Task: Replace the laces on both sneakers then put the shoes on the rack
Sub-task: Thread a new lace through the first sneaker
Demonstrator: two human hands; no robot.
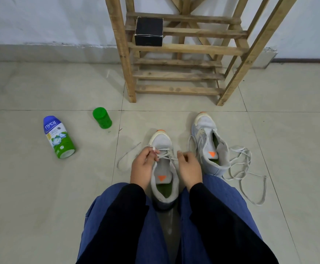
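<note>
Low at frame centre, the sneaker (162, 143) lies toe up-frame. The left hand (143, 166) pinches the lace (165, 156) tip at its left side; the right hand (190, 169) (equally near) pinches the strand opposite.

I'm receiving one wide-angle head view, tilting forward and down over the lap (117, 216). It's sitting close above the left hand (143, 167), right hand (190, 169) and lace (167, 156) on the near sneaker (162, 141); rack (176, 77) standing farther ahead, upper centre.
</note>
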